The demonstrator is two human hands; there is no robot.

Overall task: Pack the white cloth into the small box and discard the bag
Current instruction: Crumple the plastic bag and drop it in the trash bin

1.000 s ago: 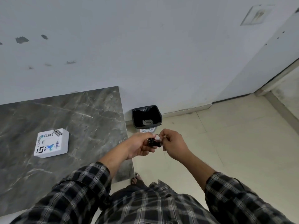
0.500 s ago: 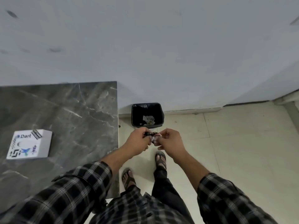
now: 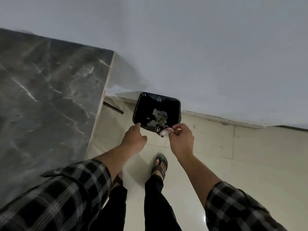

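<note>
- The right hand (image 3: 181,139) pinches a small crumpled bag of dark and clear plastic with pinkish-white marks (image 3: 162,131) between thumb and fingertips; its grip is closed on the bag's right end.
- The bag hangs over the near rim of a black rectangular waste bin lined with a dark liner (image 3: 178,112), which stands on the floor against the pale wall (image 3: 200,47).
- Pale crumpled scraps (image 3: 158,116) lie inside the bin.
- The left hand (image 3: 133,140) is just left of the bag, its grip loose and holding nothing, the fingertips near the bin's near-left corner.
- A dark grey marble-patterned worktop (image 3: 41,97) fills the left side, well apart from the bag.
- Two feet in dark sandals (image 3: 160,167) stand on cream floor tiles (image 3: 250,155) below the hands.
- Both forearms emerge from dark checked sleeves (image 3: 233,205).
</note>
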